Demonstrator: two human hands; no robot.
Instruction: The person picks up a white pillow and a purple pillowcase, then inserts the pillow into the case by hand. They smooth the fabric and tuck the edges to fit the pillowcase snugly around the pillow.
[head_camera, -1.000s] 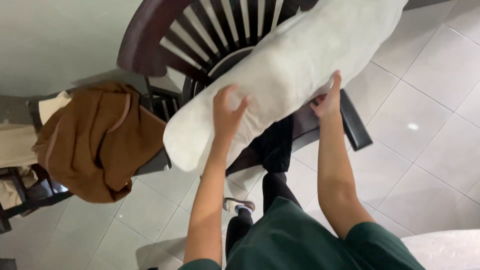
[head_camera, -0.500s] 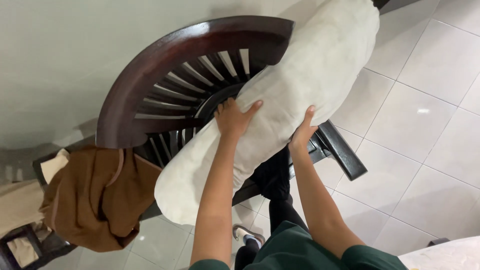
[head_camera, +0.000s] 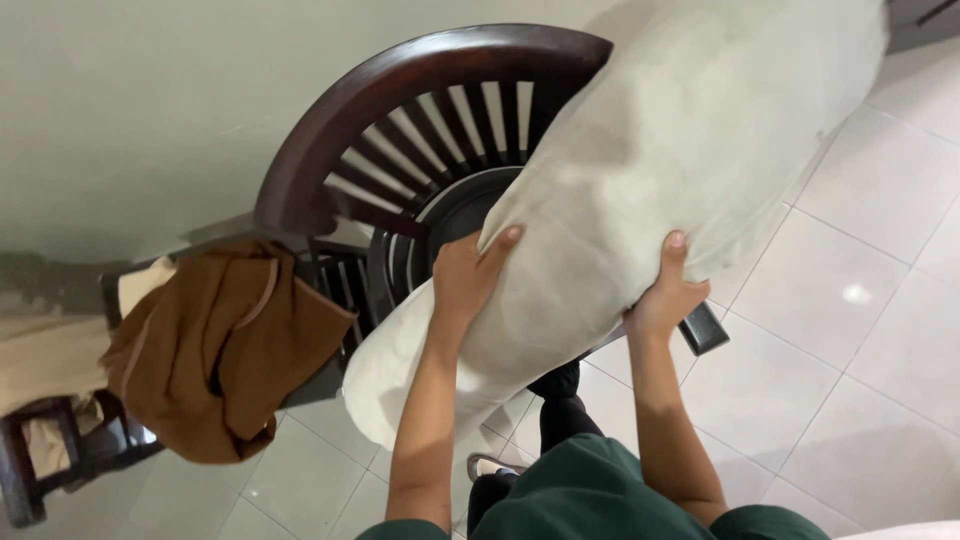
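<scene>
A long off-white pillow lies slanted across a dark wooden chair with a curved slatted back. My left hand presses on the pillow's lower half, fingers spread over the cloth. My right hand grips the pillow's lower edge from the right side, thumb up on the fabric. The pillow's lower end hangs past the seat toward the floor. Most of the chair seat is hidden under the pillow.
A brown cloth is draped over a low dark wooden stand at the left. A pale wall runs behind the chair. Light floor tiles spread to the right. My green clothing fills the bottom.
The view has moved closer and shifted, so the chair back shows more fully. Both hands have slid along the pillow, and its lower end hangs lower at the left.
</scene>
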